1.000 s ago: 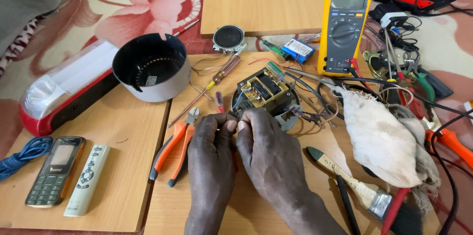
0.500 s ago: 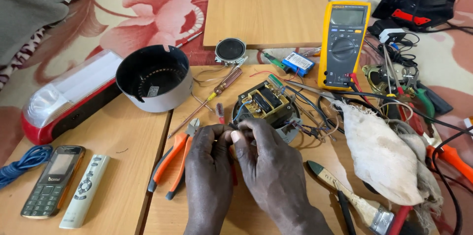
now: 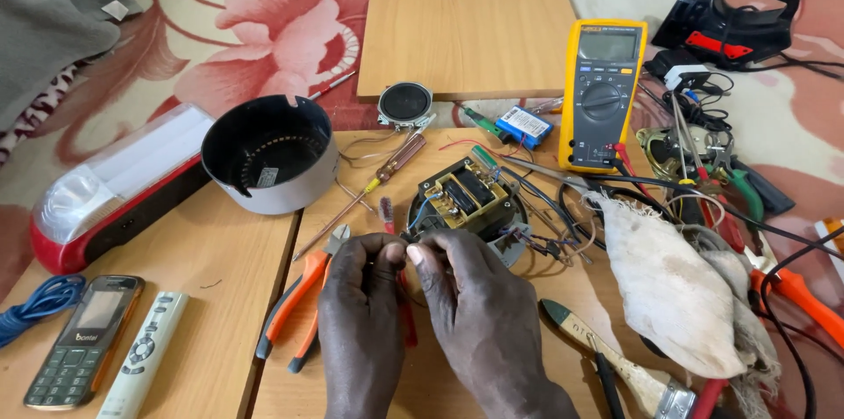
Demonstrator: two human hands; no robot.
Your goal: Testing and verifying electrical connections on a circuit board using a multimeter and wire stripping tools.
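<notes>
My left hand (image 3: pixel 362 313) and my right hand (image 3: pixel 475 305) meet fingertip to fingertip over a wooden board (image 3: pixel 492 357). Both pinch thin wires (image 3: pixel 420 224) that lead to a small transformer and circuit assembly (image 3: pixel 464 197) just beyond my fingers. What lies between the fingertips is mostly hidden. Orange-handled pliers (image 3: pixel 294 305) lie left of my left hand. A red-handled screwdriver (image 3: pixel 387 210) pokes out past my left fingers.
A round grey housing (image 3: pixel 268 155), small speaker (image 3: pixel 405 104), yellow multimeter (image 3: pixel 603 94), wooden-handled screwdriver (image 3: pixel 387 173), dirty cloth (image 3: pixel 677 287), paintbrush (image 3: pixel 615 366), red-and-white lamp (image 3: pixel 114 186), phone (image 3: pixel 83 340), remote (image 3: pixel 145 357), another board (image 3: pixel 470 36), and tangled cables and tools (image 3: pixel 712 164) at right.
The view has tilted so things sit lower in frame. My fingertips have kept working the wires together near the circuit assembly, staying in about the same place on the board.
</notes>
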